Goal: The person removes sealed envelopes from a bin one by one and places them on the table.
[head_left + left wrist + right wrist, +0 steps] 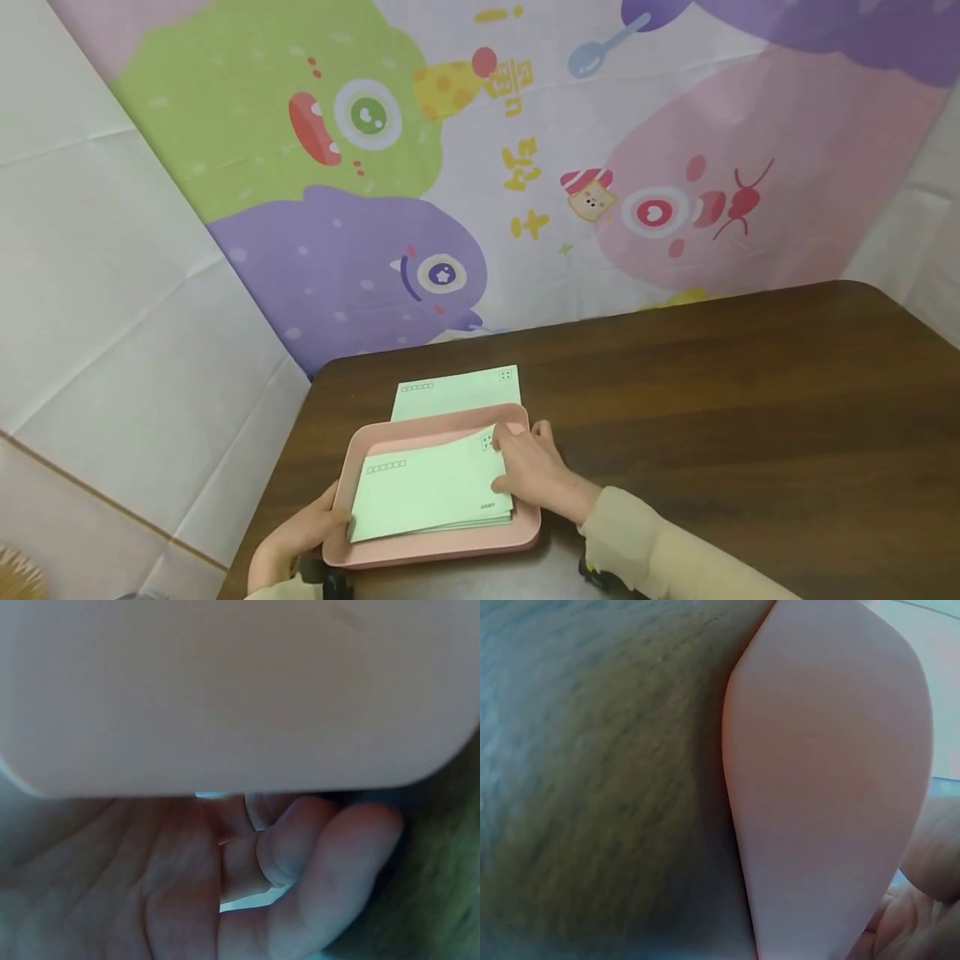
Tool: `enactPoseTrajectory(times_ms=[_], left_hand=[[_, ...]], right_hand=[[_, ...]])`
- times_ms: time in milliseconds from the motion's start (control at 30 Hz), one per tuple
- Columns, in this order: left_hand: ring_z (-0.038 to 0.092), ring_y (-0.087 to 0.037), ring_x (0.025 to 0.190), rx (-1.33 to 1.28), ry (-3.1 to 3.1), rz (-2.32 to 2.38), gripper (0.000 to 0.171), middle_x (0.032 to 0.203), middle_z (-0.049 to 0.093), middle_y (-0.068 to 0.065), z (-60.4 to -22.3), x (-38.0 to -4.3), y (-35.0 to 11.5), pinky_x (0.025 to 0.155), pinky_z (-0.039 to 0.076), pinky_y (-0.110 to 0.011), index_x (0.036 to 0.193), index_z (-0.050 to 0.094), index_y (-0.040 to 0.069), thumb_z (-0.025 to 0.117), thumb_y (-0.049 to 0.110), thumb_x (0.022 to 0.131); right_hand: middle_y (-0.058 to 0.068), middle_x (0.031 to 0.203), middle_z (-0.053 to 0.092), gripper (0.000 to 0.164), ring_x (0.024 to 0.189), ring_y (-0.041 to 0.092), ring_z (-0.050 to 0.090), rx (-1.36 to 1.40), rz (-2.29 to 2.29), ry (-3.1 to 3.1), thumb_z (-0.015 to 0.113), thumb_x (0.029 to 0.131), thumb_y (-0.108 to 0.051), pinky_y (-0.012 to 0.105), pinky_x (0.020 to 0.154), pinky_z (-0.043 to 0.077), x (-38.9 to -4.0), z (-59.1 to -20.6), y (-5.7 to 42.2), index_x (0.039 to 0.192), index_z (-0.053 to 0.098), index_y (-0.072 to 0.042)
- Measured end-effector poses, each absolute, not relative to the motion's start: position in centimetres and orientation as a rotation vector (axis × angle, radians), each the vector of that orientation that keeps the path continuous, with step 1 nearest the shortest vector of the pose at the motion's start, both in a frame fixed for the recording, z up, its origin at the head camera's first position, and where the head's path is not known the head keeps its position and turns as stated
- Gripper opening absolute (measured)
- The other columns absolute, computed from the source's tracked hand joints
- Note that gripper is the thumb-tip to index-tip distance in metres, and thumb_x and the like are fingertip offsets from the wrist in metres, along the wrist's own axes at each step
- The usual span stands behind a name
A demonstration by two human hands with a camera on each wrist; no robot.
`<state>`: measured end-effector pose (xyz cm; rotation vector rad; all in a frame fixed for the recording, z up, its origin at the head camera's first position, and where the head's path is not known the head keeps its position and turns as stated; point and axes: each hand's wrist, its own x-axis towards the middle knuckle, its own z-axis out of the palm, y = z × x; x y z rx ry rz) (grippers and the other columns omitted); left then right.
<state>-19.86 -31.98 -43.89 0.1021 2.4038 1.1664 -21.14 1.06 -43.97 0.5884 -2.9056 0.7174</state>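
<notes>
A pink tray (431,550) sits near the front of the dark wooden table, holding a small stack of pale green envelopes (431,492). The left hand (303,531) grips the tray at its left side, thumb on the rim; in the left wrist view its fingers (337,862) curl below the tray's wall (225,697). At the stack's right edge, the right hand (543,471) pinches the top envelope between thumb and fingers. That envelope's upper right corner is raised a little. In the right wrist view, the tray's outer wall (825,765) hides most of the right hand (934,855).
Behind the tray another pale green envelope (457,393) lies on the table (712,417), partly covered by the tray's far rim. A cartoon-printed cloth (540,275) hangs along the table's back edge, and a white wall (135,292) stands at the left.
</notes>
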Motion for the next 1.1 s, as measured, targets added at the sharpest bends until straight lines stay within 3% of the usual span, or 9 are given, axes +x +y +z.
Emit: enactPoseTrajectory(times_ms=[233,300,400,533,667,767,867,967,1100], left_hand=[[0.028,-0.04,0.123,0.098,2.4,1.168,0.067,0.139,0.025,-0.033,-43.7,-19.9,-31.7,0.099,0.024,-0.055,0.139,0.015,-0.01,0.047,0.008,0.084],[0.027,-0.041,0.124,0.122,2.408,1.16,0.067,0.139,0.025,-0.034,-43.7,-20.0,-31.7,0.099,0.024,-0.056,0.139,0.015,-0.011,0.047,0.008,0.084],[0.028,-0.04,0.123,0.112,2.42,1.161,0.066,0.138,0.027,-0.034,-43.7,-20.0,-31.7,0.1,0.024,-0.056,0.138,0.016,-0.012,0.047,0.006,0.083],[0.026,-0.041,0.126,0.051,2.425,1.165,0.067,0.14,0.025,-0.032,-43.7,-19.9,-31.5,0.101,0.022,-0.058,0.14,0.015,-0.009,0.047,0.008,0.084],[0.031,-0.04,0.122,0.049,2.446,1.145,0.069,0.139,0.026,-0.033,-43.8,-20.1,-31.5,0.099,0.027,-0.054,0.14,0.013,-0.01,0.049,0.008,0.083],[0.037,-0.038,0.118,0.068,2.458,1.136,0.069,0.137,0.029,-0.034,-43.8,-20.1,-31.5,0.096,0.031,-0.05,0.139,0.014,-0.011,0.049,0.008,0.083],[0.034,-0.039,0.121,0.081,2.461,1.129,0.067,0.137,0.028,-0.033,-43.7,-20.1,-31.6,0.099,0.029,-0.052,0.139,0.014,-0.011,0.049,0.01,0.085],[0.028,-0.04,0.126,0.086,2.452,1.128,0.067,0.14,0.024,-0.033,-43.7,-20.0,-31.5,0.101,0.024,-0.056,0.14,0.013,-0.011,0.048,0.014,0.088],[0.028,-0.039,0.125,0.097,2.43,1.145,0.068,0.141,0.023,-0.033,-43.6,-20.1,-31.5,0.101,0.025,-0.054,0.14,0.011,-0.01,0.048,0.018,0.091]], right_hand=[[0.002,0.08,0.065,0.069,0.066,0.013,0.055,0.488,0.787,-2.919,0.077,0.064,-0.021,0.04,0.081,0.027,-21.0,-43.5,0.9,0.121,0.045,-0.001],[0.0,0.077,0.063,0.071,0.067,0.012,0.054,0.475,0.788,-2.915,0.076,0.065,-0.02,0.04,0.08,0.027,-20.9,-43.3,0.9,0.124,0.044,0.0],[-0.007,0.059,0.053,0.052,0.058,0.01,0.049,0.48,0.797,-2.894,0.075,0.065,-0.019,0.039,0.078,0.029,-20.8,-42.9,1.0,0.111,0.054,-0.004],[-0.012,0.05,0.044,0.018,0.053,0.008,0.045,0.488,0.843,-2.867,0.073,0.067,-0.018,0.036,0.075,0.033,-20.7,-42.5,1.2,0.072,0.058,-0.013],[-0.011,0.044,0.037,0.029,0.046,0.007,0.035,0.457,0.95,-2.851,0.071,0.07,-0.016,0.027,0.053,0.031,-20.6,-42.2,1.5,0.053,0.048,-0.013],[-0.011,0.044,0.038,0.022,0.044,0.007,0.032,0.428,1.027,-2.829,0.068,0.073,-0.015,0.022,0.041,0.023,-20.4,-42.0,1.6,0.059,0.052,-0.011],[-0.011,0.05,0.048,0.008,0.046,0.006,0.038,0.417,1.052,-2.809,0.067,0.076,-0.015,0.022,0.041,0.027,-20.2,-42.0,1.6,0.077,0.062,-0.009],[-0.008,0.059,0.055,0.019,0.051,0.006,0.045,0.426,1.088,-2.782,0.066,0.077,-0.012,0.022,0.044,0.033,-20.1,-42.1,1.7,0.095,0.064,-0.007],[-0.003,0.064,0.056,0.015,0.057,0.008,0.049,0.442,1.195,-2.743,0.061,0.079,-0.006,0.021,0.051,0.037,-20.2,-42.1,1.8,0.094,0.061,-0.003]])
